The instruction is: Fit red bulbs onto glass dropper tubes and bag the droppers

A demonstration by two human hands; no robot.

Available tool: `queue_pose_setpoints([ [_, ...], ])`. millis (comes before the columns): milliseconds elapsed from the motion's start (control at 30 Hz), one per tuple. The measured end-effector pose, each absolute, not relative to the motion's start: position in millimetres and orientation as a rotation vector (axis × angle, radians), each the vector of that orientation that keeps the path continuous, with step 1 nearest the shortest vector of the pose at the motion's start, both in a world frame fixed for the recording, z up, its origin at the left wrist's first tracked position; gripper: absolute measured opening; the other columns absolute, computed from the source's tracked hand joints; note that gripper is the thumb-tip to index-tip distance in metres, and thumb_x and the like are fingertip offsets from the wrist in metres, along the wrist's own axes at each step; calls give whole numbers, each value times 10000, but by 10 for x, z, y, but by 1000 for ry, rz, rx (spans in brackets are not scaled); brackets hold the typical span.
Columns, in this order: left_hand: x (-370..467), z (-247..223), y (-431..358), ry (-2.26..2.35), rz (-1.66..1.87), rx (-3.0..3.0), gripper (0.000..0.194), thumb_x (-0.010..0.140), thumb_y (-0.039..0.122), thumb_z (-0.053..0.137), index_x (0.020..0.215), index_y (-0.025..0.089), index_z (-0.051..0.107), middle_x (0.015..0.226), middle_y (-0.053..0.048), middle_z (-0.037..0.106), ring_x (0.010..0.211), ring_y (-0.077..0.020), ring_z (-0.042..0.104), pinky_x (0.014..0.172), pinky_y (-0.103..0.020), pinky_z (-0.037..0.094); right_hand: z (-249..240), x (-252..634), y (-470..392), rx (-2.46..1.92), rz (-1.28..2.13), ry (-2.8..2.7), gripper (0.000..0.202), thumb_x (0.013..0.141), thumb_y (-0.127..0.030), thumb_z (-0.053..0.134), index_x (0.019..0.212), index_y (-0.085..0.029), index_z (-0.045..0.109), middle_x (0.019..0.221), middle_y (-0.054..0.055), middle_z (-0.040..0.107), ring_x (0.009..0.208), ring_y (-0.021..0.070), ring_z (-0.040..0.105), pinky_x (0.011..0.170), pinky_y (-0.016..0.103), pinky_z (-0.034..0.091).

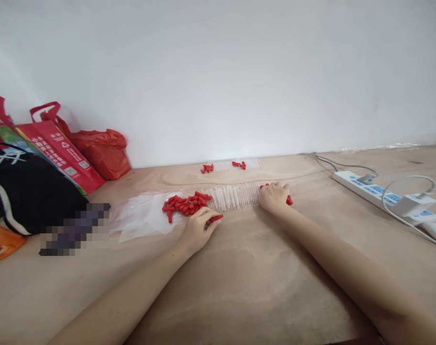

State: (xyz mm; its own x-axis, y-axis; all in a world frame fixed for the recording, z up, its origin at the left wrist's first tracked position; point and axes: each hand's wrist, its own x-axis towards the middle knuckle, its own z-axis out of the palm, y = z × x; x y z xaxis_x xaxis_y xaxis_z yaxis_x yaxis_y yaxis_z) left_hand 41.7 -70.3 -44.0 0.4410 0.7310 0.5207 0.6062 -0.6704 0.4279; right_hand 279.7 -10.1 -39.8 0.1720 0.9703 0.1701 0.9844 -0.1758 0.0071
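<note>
My left hand [199,227] is closed in a pinch on a small red rod-shaped piece [216,218], just above the wooden table. Beside it lies a heap of similar red pieces [185,205], partly resting on clear plastic bags [142,218]. A row of thin white sticks [234,197], laid side by side, stretches from this heap to my right hand [274,195]. The right fingers are curled down at the row's right end, hiding what they grip. Red pieces [289,200] peek out around that hand.
Near the wall, a clear bag [253,164] and a few red pieces [207,168] lie on the table [239,278]. A power strip [376,192] with plugs and cables sits right. On the left stand red bags [99,152], a black bag [34,191] and a blurred dark object [76,230].
</note>
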Motion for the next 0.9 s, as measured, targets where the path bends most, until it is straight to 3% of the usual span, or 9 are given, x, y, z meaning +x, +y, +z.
queue_pose_setpoints([
  [300, 428, -421, -716, 1194, 1023, 2519, 114, 775, 186, 534, 853, 179, 617, 816, -26, 566, 695, -122, 549, 621, -239, 490, -394, 2756, -103, -2338, -161, -1940, 251, 738, -110, 425, 850, -110, 650, 921, 211, 589, 956, 349, 468, 778, 557, 225],
  [567, 418, -436, -708, 1201, 1016, 2509, 121, 773, 178, 532, 853, 175, 622, 821, -25, 569, 696, -119, 551, 622, -237, 489, -356, 2807, -165, -2322, -224, -1902, 304, 823, -188, 344, 862, -89, 628, 938, 220, 566, 926, 327, 464, 738, 481, 267],
  [667, 415, -429, -708, 1220, 1044, 2486, 129, 778, 190, 526, 860, 173, 623, 813, -27, 577, 683, -119, 555, 600, -233, 490, -302, 2882, -324, -2076, -353, -2076, 304, 835, -198, 319, 894, -60, 584, 946, 224, 538, 901, 314, 454, 701, 420, 297],
  [900, 386, -439, -677, 1265, 1075, 2466, 152, 777, 222, 528, 879, 181, 633, 792, -22, 593, 634, -116, 554, 582, -237, 489, -352, 3003, -749, -1339, -518, -2594, 213, 823, -165, 342, 770, -149, 548, 841, 109, 529, 798, 218, 434, 715, 347, 282],
])
